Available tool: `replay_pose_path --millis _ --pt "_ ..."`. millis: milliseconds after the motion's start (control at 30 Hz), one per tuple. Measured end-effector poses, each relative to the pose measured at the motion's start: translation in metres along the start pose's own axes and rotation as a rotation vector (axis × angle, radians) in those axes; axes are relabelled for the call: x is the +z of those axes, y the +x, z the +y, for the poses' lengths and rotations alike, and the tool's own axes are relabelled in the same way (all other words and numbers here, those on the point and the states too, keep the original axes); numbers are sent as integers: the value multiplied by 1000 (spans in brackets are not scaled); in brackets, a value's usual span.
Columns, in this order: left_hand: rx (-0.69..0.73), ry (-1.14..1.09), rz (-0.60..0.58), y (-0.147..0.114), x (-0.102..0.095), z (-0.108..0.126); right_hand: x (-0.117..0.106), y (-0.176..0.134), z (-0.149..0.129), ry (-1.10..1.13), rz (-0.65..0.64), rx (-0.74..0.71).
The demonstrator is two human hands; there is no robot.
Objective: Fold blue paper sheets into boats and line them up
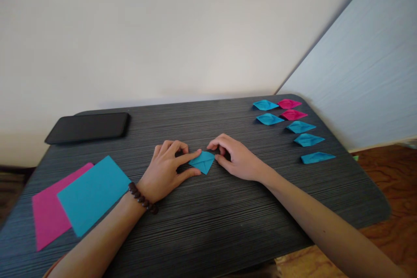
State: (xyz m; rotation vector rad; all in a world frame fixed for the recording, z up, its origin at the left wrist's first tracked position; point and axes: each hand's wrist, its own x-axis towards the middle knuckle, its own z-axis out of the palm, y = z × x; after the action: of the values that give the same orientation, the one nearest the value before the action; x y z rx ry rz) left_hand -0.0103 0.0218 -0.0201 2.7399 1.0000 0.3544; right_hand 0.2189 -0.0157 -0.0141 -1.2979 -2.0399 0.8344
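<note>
A small folded piece of blue paper (203, 163), kite-shaped with crease lines across it, lies on the dark table between my hands. My left hand (166, 166), with a dark bead bracelet (142, 198) on its wrist, holds the paper's left side between thumb and index finger; its other fingers are bent against the table. At the paper's right corner, my right hand (236, 156) has its thumb and index finger closed in a pinch. Its remaining fingers are curled in.
Several folded paper boats, blue (301, 127) and pink (293, 114), sit at the table's right side. Flat blue (94, 195) and pink (48, 208) sheets overlap at left. A black phone (87, 127) lies at the back left. A wall borders the table's (195, 234) far edge.
</note>
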Motion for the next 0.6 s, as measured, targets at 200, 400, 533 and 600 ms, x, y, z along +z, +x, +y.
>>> replay_pose_path --millis 200,400,533,600 --pt "71 -27 60 0 5 0 2 -2 -3 -68 -43 -113" --pt "68 -122 141 2 0 5 8 -1 -2 -25 17 -136" --pt "38 -343 183 2 -6 9 9 0 -5 73 46 -104" --pt "18 -453 173 2 -7 11 7 0 -6 93 43 -63"
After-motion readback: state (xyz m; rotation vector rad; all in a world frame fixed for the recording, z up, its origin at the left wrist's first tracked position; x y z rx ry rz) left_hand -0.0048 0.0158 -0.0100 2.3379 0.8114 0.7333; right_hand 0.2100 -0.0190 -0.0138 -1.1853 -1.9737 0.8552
